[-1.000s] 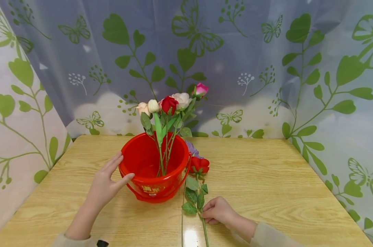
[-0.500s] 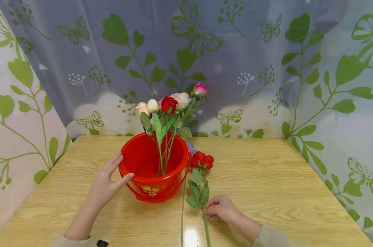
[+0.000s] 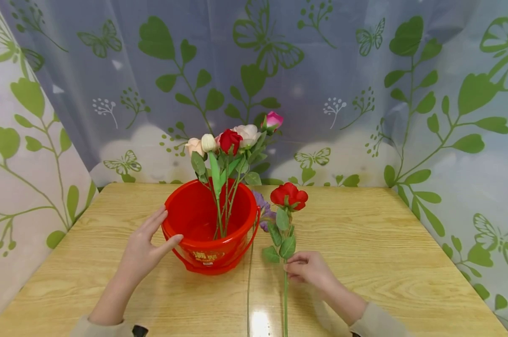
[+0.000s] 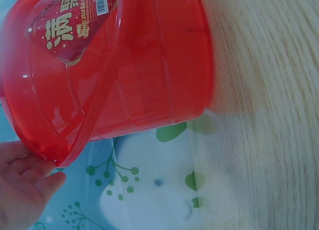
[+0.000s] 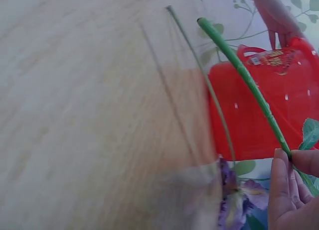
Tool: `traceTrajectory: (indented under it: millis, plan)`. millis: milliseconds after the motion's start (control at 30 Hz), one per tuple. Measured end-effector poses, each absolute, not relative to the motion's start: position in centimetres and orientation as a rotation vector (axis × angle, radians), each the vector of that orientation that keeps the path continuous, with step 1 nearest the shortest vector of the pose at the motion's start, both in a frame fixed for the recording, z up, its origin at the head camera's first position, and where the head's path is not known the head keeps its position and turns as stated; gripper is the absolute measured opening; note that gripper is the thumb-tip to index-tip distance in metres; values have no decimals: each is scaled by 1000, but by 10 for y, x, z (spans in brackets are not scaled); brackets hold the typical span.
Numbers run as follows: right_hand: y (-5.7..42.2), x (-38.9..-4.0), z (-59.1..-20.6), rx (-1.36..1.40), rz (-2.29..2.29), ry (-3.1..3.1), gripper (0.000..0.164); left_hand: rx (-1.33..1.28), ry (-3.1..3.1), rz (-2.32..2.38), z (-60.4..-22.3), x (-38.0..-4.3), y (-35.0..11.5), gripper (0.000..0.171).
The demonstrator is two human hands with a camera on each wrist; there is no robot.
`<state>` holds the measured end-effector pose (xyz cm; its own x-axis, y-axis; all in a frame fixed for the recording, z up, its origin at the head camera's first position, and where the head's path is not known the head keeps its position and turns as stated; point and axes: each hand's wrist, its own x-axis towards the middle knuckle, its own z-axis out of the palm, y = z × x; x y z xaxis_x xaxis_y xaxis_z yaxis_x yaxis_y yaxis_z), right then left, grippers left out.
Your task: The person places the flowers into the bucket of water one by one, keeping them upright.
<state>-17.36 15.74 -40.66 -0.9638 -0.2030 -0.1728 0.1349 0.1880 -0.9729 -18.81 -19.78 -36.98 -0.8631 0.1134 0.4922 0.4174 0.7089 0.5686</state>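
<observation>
My right hand [image 3: 310, 271] pinches the green stem of a red rose [image 3: 289, 196] between thumb and fingers, just below its leaves. In the right wrist view the stem [image 5: 249, 83] slants up off the table, its cut end free. At the left rim of a red bucket [image 3: 212, 260], my left hand [image 3: 142, 255] touches with fairly straight fingers, thumb spread apart. Inside the bucket several flowers lean together, among them a red rose [image 3: 230, 142], a cream tulip [image 3: 209, 143] and a pink bud [image 3: 273, 120]. A purple flower [image 3: 265, 213] lies right of the bucket.
The bucket's handle [image 3: 254, 238] hangs down against its outside. A thin stem [image 3: 249, 290] runs along the wood-grain table [image 3: 363, 234] toward the front edge. Patterned curtains [image 3: 304, 93] stand behind and on both sides.
My right hand has moved the red rose up, away from me and slightly right, uncovering more of the purple flower. The left hand and bucket have kept their place.
</observation>
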Motion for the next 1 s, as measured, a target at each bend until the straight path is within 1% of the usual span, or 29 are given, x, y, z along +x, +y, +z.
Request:
traceTrajectory:
  millis: [333,533,1000]
  plan:
    - [153,-179,-377,-55,-1914,2251,23,-409,-2484,-972,-369,-189,-199,66]
    - [146,-184,-355,-73,-1981,2249,19,-402,-2491,-981,-367,-186,-197,64]
    - [122,-192,-293,-278,-2111,2271,18,-410,-2475,-979,-368,-186,-196,63]
